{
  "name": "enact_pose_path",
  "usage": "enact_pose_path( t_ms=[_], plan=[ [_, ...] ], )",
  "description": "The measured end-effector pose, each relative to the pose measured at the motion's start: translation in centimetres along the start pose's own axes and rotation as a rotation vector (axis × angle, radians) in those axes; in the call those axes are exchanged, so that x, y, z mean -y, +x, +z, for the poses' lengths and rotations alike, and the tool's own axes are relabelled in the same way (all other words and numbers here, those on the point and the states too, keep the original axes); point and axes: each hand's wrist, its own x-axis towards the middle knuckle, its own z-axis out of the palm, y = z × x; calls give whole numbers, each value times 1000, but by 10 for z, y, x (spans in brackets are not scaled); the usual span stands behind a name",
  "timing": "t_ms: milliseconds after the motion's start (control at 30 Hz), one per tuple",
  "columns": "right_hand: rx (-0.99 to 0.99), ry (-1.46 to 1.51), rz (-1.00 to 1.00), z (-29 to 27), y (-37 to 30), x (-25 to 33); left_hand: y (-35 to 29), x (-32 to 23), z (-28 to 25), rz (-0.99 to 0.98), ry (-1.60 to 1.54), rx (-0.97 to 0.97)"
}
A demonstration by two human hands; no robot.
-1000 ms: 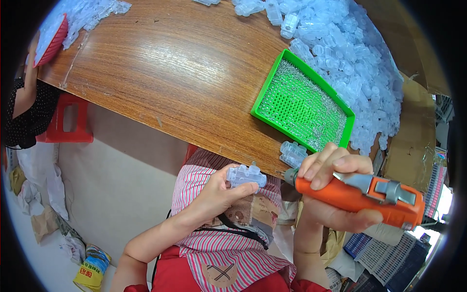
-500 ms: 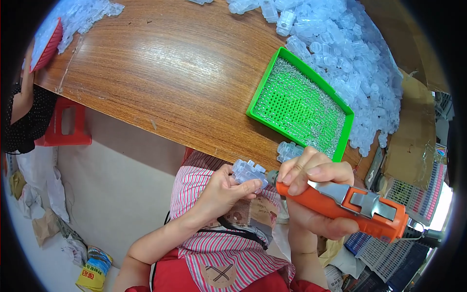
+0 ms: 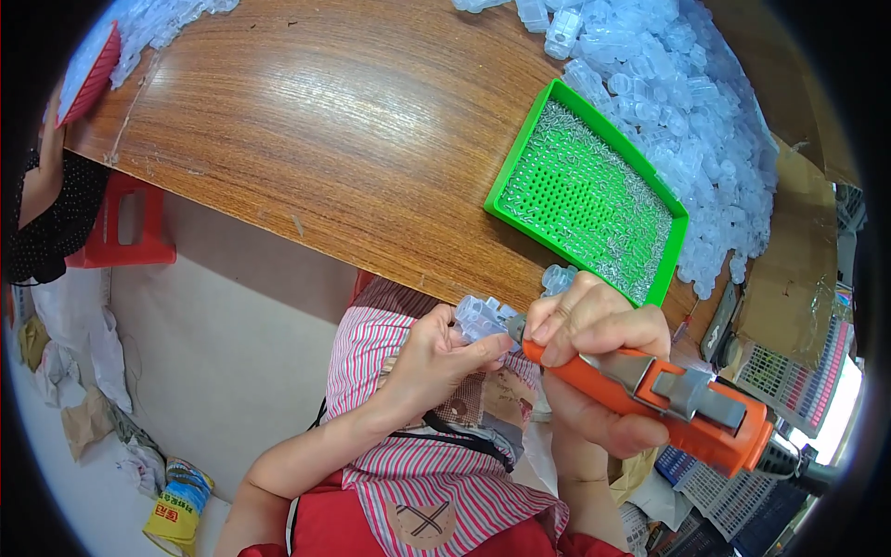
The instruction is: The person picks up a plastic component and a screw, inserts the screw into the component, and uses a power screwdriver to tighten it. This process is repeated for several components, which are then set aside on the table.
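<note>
My left hand (image 3: 436, 357) pinches a clear plastic part (image 3: 480, 318) with rounded sockets, just off the table's front edge and above my lap. Wrapped round an orange power screwdriver (image 3: 668, 408) with a metal lever is my right hand (image 3: 599, 357). The driver's tip meets the right side of the clear part; the exact contact point is too small to tell. Behind my right fingers a second clear part (image 3: 557, 279) lies on the table, partly hidden. The green tray (image 3: 534, 229) beside it holds many small silver screws (image 3: 613, 237).
A large heap of clear plastic parts (image 3: 687, 121) covers the table's (image 3: 306, 121) right side. At the far left, another person's arm (image 3: 42, 186) is by a red basket (image 3: 91, 79) and more clear parts. A red stool (image 3: 130, 227) stands below. Cardboard (image 3: 789, 269) lies at the right.
The screwdriver has rolled slightly in my right hand, and its rear end sits a little lower. My left hand and the clear part have shifted slightly right. The view has moved a little.
</note>
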Motion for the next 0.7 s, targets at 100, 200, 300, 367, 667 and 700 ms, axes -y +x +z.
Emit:
enact_pose_path(
  t_ms=[100, 200, 300, 367, 667, 700],
  plan=[
    [0, -1, 7, 3, 0, 1, -1, -1, 0, 2, 19, -4],
    [33, -56, -4, 2, 0, 0, 1, 0, 1, 13, -3, 1],
    [79, -67, -21, 2, -1, -3, 1, 2, -1, 34, -8, 1],
    [115, -71, -41, 3, -1, -6, 2, 4, -5, 50, 12, -12],
    [-119, 149, 79, 7, 11, 14, -5, 3, -2, 67, 52, 42],
    [-109, 118, 25, 3, 13, 14, -6, 4, -5, 68, 53, 41]
  ],
)
